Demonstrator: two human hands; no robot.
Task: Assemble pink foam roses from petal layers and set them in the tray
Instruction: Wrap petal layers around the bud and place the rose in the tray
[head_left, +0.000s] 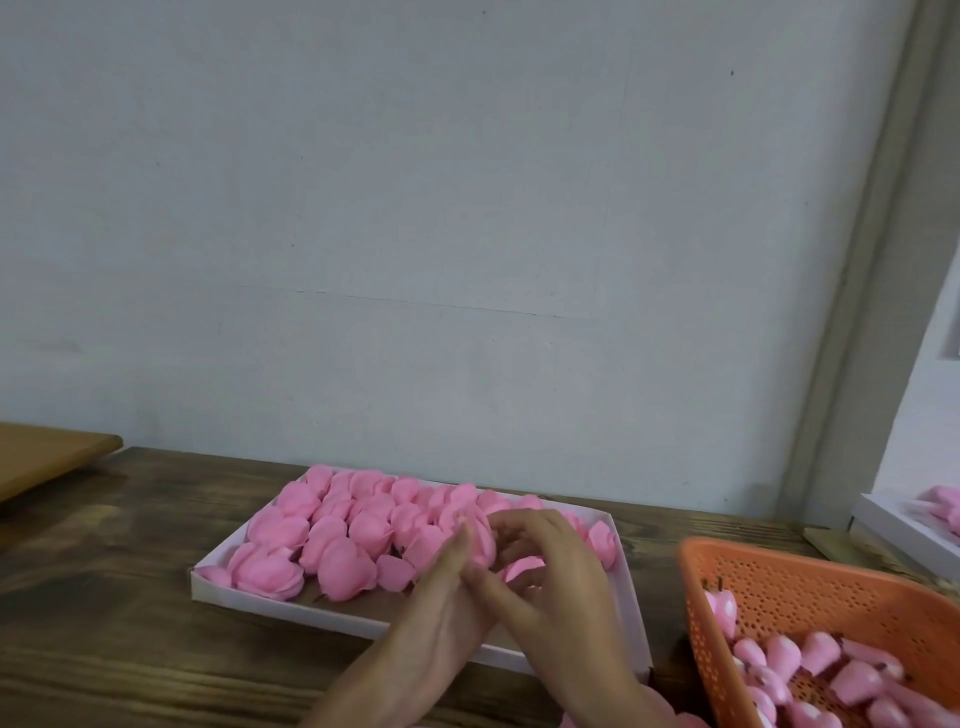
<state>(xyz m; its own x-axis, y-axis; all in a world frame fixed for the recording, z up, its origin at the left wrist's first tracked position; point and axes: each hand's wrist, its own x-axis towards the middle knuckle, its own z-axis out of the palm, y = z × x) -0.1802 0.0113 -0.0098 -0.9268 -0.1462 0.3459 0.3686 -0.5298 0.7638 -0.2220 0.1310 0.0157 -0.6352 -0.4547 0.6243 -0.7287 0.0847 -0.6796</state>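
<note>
The rose (523, 567) sits inside the right hand (561, 566), whose fingers curl round it, so only a patch of pink shows between them. Which way its stem points I cannot tell. The left hand (441, 613) lies just beside it on the left, fingers straight and set edge-on against the right hand and the petals. It steadies or presses rather than grips. Both hands hover over the right half of the tray (270, 605), the right one nearer that end.

The finished roses (337, 551) crowd the tray's far edge and left half. What free floor there is seems to lie toward the near right corner, straight below the held rose, so I'd judge the set-down to be a short drop and no reach.

The tray lies long-side along the bench (130, 597), a little skewed, close to the wall (415, 208). At the bench's right end stands an orange basket (810, 587) of pink buds (821, 654), near the right hand. Beyond it is a second tray (904, 535), and at the far left corner a board (47, 457).
</note>
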